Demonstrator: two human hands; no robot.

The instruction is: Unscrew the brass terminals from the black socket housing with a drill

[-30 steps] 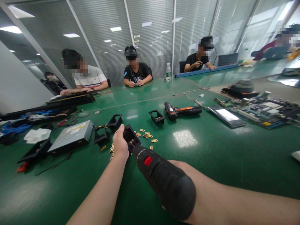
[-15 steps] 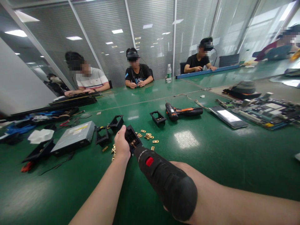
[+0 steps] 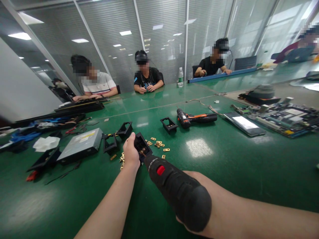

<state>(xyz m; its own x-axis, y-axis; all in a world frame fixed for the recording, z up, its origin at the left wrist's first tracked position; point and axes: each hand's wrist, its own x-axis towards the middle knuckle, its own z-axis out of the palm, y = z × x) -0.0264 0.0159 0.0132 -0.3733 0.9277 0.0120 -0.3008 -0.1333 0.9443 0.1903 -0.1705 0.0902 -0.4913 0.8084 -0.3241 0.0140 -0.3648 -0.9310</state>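
Observation:
My left hand (image 3: 131, 153) is closed around the left side of a black plastic frame (image 3: 141, 142), tilted just above the green table. Inside the frame's lower part a small brass piece (image 3: 143, 151) shows. My right hand (image 3: 196, 181) grips a black cordless screwdriver (image 3: 178, 191) with a red switch on top; its body hides most of my fingers. The screwdriver's tip points into the frame at the brass piece; whether it touches a screw is too small to tell. Small brass plates (image 3: 159, 144) lie loose beyond and beside the frame.
More black frames (image 3: 110, 146) stand around my left hand, with another (image 3: 169, 125) farther right. A grey metal drive (image 3: 79, 146) lies left. Beyond are an orange-black power screwdriver (image 3: 196, 118), a phone (image 3: 244, 123) and circuit boards (image 3: 286, 118). Several people sit across the green table (image 3: 236, 166).
The whole view has shifted very slightly. Both hands, the frame and the screwdriver keep nearly the same position to each other.

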